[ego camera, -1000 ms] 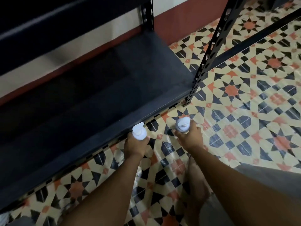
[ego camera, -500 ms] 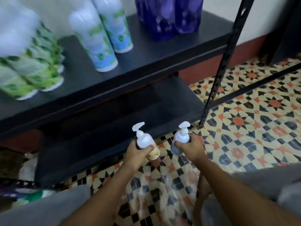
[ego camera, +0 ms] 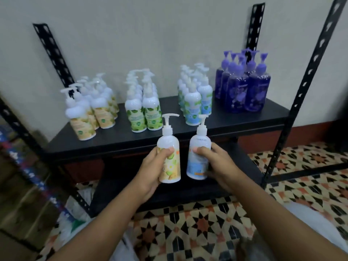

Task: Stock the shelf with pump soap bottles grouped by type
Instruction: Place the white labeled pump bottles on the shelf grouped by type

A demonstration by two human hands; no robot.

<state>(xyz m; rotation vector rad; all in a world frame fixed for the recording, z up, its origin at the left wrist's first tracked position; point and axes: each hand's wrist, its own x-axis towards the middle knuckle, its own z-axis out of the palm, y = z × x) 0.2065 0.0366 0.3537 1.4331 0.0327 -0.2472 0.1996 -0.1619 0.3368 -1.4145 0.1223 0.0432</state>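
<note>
Our left hand [ego camera: 150, 166] grips a yellow-labelled white plastic pump bottle [ego camera: 172, 166], our right hand [ego camera: 218, 161] a blue-labelled pump bottle [ego camera: 196, 167]. Both are held upright, we judge for matching to the black metal shelf [ego camera: 244, 119] groups.

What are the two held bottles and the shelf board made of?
Yellow-label bottle: likely opaque white plastic, glossy; soft highlights on the shoulder. Blue-label bottle: same glossy white plastic, printed label. Shelf board: matte black, little sheen; painted metal or coated board, cannot tell.
</note>
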